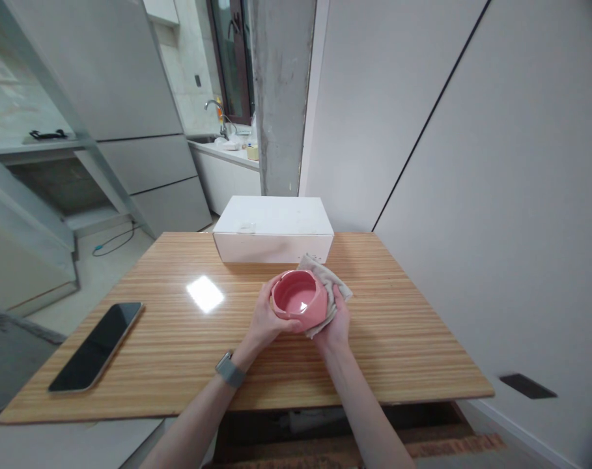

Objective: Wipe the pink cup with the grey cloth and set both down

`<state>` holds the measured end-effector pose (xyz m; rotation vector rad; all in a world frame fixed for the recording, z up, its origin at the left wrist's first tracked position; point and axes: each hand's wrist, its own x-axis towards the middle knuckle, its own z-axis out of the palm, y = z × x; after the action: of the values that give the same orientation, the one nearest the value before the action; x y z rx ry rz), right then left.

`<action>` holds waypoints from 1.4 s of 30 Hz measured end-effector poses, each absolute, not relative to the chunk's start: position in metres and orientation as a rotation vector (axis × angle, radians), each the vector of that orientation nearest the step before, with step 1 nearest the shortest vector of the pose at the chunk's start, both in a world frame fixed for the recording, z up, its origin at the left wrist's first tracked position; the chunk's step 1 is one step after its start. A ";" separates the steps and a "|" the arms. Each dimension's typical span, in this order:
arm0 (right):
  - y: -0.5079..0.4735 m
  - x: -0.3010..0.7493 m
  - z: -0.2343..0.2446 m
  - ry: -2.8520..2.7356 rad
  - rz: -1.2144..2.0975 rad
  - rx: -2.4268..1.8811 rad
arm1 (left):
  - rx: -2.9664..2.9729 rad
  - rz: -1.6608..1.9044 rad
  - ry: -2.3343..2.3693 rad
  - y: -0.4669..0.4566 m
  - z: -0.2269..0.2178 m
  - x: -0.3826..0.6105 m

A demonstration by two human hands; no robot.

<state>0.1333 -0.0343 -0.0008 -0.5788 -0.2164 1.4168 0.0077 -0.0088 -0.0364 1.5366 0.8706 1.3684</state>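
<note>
Head view: your left hand [267, 316] grasps the glossy pink faceted bowl [299, 301] by its left side, while your right hand [337, 320] holds a crumpled greyish-beige cloth [329, 281] against its right outer wall. The bowl is over the striped light-brown wooden table [403, 339], nearer you than the white rectangular box [276, 225].

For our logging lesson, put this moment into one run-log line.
left hand: grips bowl | right hand: holds cloth against bowl | box: on table, beyond bowl | phone: on table, at left
</note>
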 end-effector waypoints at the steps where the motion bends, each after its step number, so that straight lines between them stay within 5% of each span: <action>1: -0.036 0.132 -0.002 -0.204 1.467 -0.568 | 1.520 1.379 0.836 -0.009 -0.036 0.009; 9: -0.057 0.116 -0.011 -0.160 1.794 -0.458 | 1.388 1.438 0.915 -0.009 -0.028 0.011; 17: -0.088 0.217 -0.012 -0.167 1.622 -0.992 | 1.222 1.451 0.987 -0.003 -0.025 0.005; 27: -0.088 0.326 -0.013 -0.574 1.886 -1.308 | 1.226 1.361 0.976 -0.007 -0.030 0.022; 34: -0.075 0.371 -0.037 -1.304 0.738 -1.852 | 1.286 1.269 0.912 -0.004 -0.038 0.031; 42: -0.071 0.368 -0.059 -1.460 0.315 -2.030 | 1.644 1.237 0.953 0.011 -0.016 0.086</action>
<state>0.3685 -0.0713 -0.0585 -2.0302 -1.4602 0.3148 0.0859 0.0114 -0.0164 1.6440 0.9534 1.2373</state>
